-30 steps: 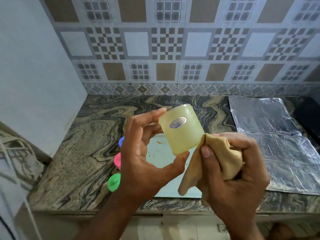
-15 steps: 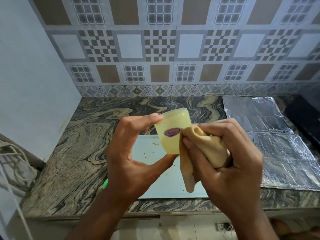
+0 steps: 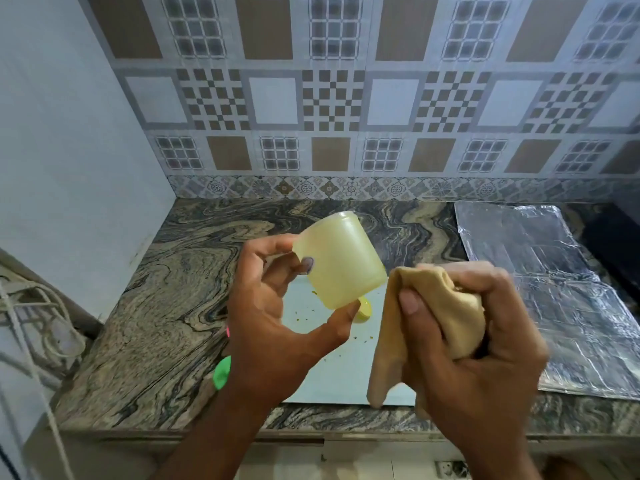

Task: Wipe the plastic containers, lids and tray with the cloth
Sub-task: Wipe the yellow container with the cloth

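Note:
My left hand (image 3: 273,327) holds a pale yellow translucent plastic container (image 3: 341,261) tilted above the counter, thumb at its lower rim and fingers on its left side by an oval sticker. My right hand (image 3: 474,348) is closed around a bunched tan cloth (image 3: 440,306), just right of the container and slightly apart from it. Beneath both hands lies a white tray (image 3: 346,372) speckled with crumbs, and a yellow lid (image 3: 364,310) rests on it. A green lid (image 3: 221,373) and a sliver of a pink lid (image 3: 228,331) peek out left of my left wrist.
Crinkled aluminium foil (image 3: 561,306) covers the marbled countertop (image 3: 173,306) on the right, beside a dark appliance (image 3: 616,244). A tiled wall stands behind, a plain white wall to the left. White cords (image 3: 41,323) hang at the lower left. The counter's front edge runs below my hands.
The cloth has come off the container and my right hand has shifted right and down. The container has turned, so its sticker now faces left toward my fingers.

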Available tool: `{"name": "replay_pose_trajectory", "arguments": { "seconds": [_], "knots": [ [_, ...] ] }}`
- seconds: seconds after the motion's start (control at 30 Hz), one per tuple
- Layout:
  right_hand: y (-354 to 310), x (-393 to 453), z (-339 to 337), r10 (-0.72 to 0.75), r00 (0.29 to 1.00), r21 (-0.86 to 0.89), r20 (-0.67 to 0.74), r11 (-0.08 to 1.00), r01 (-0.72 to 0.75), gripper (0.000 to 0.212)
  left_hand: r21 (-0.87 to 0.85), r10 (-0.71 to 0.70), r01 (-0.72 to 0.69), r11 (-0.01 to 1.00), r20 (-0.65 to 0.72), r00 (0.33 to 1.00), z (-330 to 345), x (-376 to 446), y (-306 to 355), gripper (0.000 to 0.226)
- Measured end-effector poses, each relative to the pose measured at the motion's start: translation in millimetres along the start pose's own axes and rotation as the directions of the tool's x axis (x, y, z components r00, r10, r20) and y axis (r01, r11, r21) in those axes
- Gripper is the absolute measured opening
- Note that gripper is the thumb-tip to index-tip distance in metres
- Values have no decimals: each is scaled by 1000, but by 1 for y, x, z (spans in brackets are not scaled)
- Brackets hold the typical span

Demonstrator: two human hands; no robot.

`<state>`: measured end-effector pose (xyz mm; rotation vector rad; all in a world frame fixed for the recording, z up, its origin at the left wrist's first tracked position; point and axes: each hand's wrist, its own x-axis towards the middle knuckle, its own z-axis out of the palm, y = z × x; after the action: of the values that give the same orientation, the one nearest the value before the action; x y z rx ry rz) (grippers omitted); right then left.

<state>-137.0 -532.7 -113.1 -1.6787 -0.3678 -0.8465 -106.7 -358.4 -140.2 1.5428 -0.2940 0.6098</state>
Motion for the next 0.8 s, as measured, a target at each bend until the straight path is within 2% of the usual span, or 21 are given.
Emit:
{"name": "replay_pose_trajectory", "arguments": {
  "seconds": [0.1,0.17,0.23,0.37,0.43,0.5,0.57,0.7,0.8],
  "knots": [
    [2,-10,8,-41,999,47,-20,998,42,20,-133,-11,20,991,66,998,7,-5,0,80],
    [4,-11,10,-64,998,61,-23,996,66,20,-175,-35,55,983,119,992,10,-6,1,81],
    [7,-9,7,-77,997,29,1,997,77,19,-170,-55,74,983,112,992,9,-4,1,77],
    [10,-4,-2,-65,997,-37,46,997,67,21,65,13,-18,998,78,997,0,4,-2,76],
    [8,0,-5,-66,996,-64,64,996,70,22,190,68,-88,978,110,992,-3,5,-1,75],
    [5,7,-7,-31,995,-96,93,995,40,16,228,109,-142,963,153,982,-3,4,0,72],
    [3,13,-7,28,992,-108,125,994,-14,11,203,139,-172,964,168,976,-5,6,2,70],
    [3,27,-5,93,989,-65,114,994,-86,13,115,168,-201,973,244,955,-10,19,2,73],
    [9,37,-6,118,990,-53,79,992,-114,11,24,123,-134,991,273,954,-9,16,-1,76]
  ]
}}
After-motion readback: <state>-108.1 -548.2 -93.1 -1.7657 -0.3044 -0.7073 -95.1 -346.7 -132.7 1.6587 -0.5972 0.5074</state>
